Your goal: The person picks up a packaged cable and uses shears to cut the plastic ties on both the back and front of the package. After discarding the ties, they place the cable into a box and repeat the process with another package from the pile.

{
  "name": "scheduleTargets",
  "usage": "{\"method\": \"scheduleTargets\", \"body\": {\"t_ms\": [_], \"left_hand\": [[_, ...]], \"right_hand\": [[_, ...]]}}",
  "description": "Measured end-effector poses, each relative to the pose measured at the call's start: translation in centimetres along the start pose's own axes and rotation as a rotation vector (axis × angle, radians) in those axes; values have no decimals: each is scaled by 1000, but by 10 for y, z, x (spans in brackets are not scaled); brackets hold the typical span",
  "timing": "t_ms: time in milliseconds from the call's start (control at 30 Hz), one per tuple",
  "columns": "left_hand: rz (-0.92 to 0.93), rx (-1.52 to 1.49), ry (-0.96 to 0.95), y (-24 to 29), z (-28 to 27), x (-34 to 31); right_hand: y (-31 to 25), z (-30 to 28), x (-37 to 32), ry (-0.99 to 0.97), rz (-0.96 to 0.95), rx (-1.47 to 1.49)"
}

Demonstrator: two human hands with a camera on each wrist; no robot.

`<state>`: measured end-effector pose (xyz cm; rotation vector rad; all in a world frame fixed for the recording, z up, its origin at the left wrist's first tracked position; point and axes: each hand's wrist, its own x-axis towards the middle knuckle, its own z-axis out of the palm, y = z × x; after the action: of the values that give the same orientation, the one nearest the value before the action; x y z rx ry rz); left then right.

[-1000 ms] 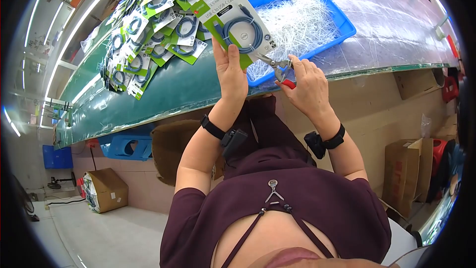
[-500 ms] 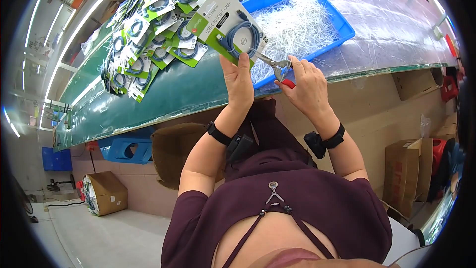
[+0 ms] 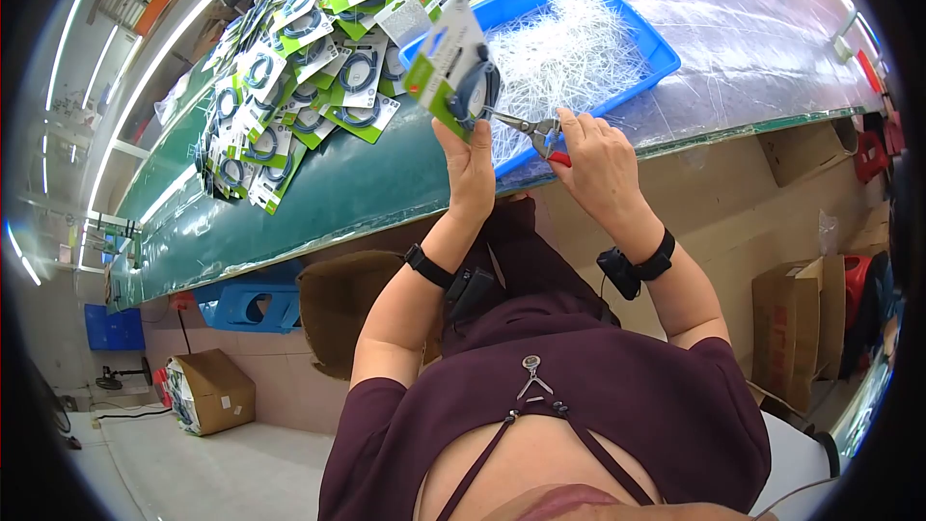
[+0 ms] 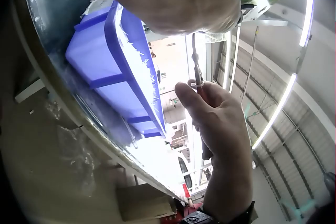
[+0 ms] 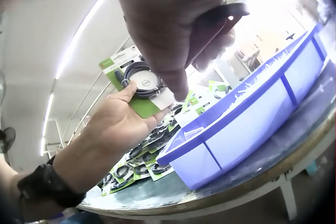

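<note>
My left hand (image 3: 470, 162) holds up a green-and-white card package (image 3: 453, 68) with a coiled blue USB cable on it, turned edge-on over the near left corner of the blue tray (image 3: 648, 31). The same package (image 5: 137, 85) shows in the right wrist view, pinched by the left hand (image 5: 113, 121). My right hand (image 3: 596, 159) grips red-handled cutters (image 3: 533, 130), and their tips touch the package's right edge. In the left wrist view the right hand (image 4: 220, 116) holds the cutters (image 4: 195, 64) pointing up.
The blue tray holds a heap of white plastic ties (image 3: 569, 39). Several more packaged cables (image 3: 289, 68) lie piled on the green table (image 3: 318, 183) to the left. Cardboard boxes (image 3: 796, 328) stand on the floor below the table edge.
The left hand has turned the package from facing me to nearly edge-on and shifted it right toward the tray. The right hand with the cutters has stayed at the package's edge.
</note>
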<state>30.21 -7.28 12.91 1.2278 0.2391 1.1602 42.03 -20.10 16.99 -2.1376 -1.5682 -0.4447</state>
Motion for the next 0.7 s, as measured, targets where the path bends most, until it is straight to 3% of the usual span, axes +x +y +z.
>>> {"method": "scheduleTargets", "body": {"t_ms": [100,133,233,400,500,633,700], "left_hand": [[-97,-186,54,6,3,2],[-132,-256,80,7,2,4],[-182,-396,141,8,0,10],[-118,-287,-3,-6,10,-8],[-89,-228,-7,-6,12,-13],[-16,-345,-71,-2,11,-16],[-57,-360,-23,1,9,-17]], "right_hand": [[9,17,2,-121,63,386],[7,16,2,-123,60,385],[-7,19,9,-173,362,881],[-27,44,26,12,354,1011],[-39,45,33,19,648,1482],[-42,43,32,8,666,1713],[-45,50,36,15,635,1667]]}}
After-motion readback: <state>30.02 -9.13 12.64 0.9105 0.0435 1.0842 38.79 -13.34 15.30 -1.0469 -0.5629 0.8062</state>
